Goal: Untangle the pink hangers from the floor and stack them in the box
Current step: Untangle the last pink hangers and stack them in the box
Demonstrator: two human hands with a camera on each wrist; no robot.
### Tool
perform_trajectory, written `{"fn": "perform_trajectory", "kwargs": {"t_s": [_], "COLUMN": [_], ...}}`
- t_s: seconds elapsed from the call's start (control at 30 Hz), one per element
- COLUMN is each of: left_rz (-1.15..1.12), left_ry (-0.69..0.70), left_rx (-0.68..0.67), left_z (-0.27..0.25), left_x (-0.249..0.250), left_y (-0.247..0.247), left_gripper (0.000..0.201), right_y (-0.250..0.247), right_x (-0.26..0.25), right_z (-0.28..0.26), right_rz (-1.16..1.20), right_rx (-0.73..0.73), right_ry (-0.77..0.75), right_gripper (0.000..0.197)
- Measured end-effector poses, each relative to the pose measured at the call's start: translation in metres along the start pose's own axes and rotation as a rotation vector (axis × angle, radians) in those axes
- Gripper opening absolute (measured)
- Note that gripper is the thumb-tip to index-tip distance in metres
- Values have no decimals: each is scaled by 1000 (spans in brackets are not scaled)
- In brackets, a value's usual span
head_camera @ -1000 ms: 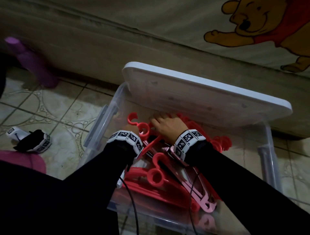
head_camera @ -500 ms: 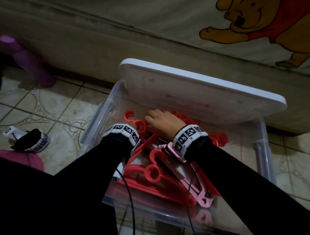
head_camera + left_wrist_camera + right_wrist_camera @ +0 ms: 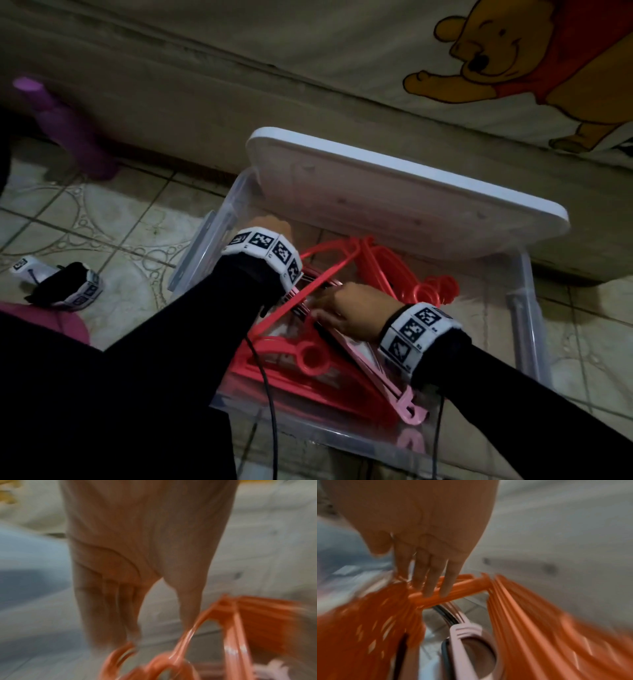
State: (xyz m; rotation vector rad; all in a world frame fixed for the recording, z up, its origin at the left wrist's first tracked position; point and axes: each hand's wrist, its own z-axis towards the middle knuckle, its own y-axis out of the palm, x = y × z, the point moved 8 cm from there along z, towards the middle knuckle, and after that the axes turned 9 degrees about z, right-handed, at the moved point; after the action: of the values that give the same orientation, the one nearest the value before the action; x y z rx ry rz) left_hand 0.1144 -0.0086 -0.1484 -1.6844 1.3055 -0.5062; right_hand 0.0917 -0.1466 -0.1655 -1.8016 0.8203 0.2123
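Blurring both hands among boxed hangers

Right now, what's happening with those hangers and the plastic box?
A person is arranging hangers inside a clear plastic box on the tiled floor. The right hand rests its straight fingers on a bar of the red hangers, above a pale pink hanger. The left hand is at the box's far left corner, fingers extended beside a red hook and gripping nothing visible. The white lid leans over the box's back edge.
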Motion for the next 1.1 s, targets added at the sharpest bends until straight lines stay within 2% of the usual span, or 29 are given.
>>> {"fn": "perform_trajectory", "kwargs": {"t_s": [0.03,0.07,0.13,0.17,0.2,0.27,0.37,0.47,0.53,0.63,0.73,0.83,1.0,1.1], "left_rz": [17,14,35,39,47,57,78,85,54,8,-18,-52,-131,-200], "left_ry": [18,18,72,106,129,147,187,220,237,237,219,223,242,219], "left_rx": [79,94,151,190,205,234,231,195,198,221,232,221,178,150], "left_z": [2,4,4,4,5,8,14,18,22,24,27,30,35,40], "left_x": [7,16,38,49,57,68,77,78,75,70,67,70,72,69], "left_y": [-9,-13,-12,-10,-1,15,31,39,38,32,30,33,40,40], "left_gripper": [27,37,67,76,79,78,72,77,70,66,62,61,75,64], "right_y": [-9,-21,-47,-56,-59,-52,-28,-14,-10,-8,-3,-2,-8,-20], "right_x": [6,16,45,61,77,103,125,132,135,139,142,142,139,128], "right_z": [-2,-5,-17,-26,-33,-43,-48,-42,-40,-46,-48,-47,-47,-46], "right_rz": [66,96,42,-8,-59,-104,-58,-26,-49,-131,-118,-105,-65,-65], "right_rx": [86,201,448,526,545,470,375,368,391,469,516,506,457,497], "right_ry": [28,77,234,335,444,634,757,779,789,800,792,780,781,755], "right_gripper": [30,29,25,27,35,62,92,96,96,83,75,84,99,99]}}
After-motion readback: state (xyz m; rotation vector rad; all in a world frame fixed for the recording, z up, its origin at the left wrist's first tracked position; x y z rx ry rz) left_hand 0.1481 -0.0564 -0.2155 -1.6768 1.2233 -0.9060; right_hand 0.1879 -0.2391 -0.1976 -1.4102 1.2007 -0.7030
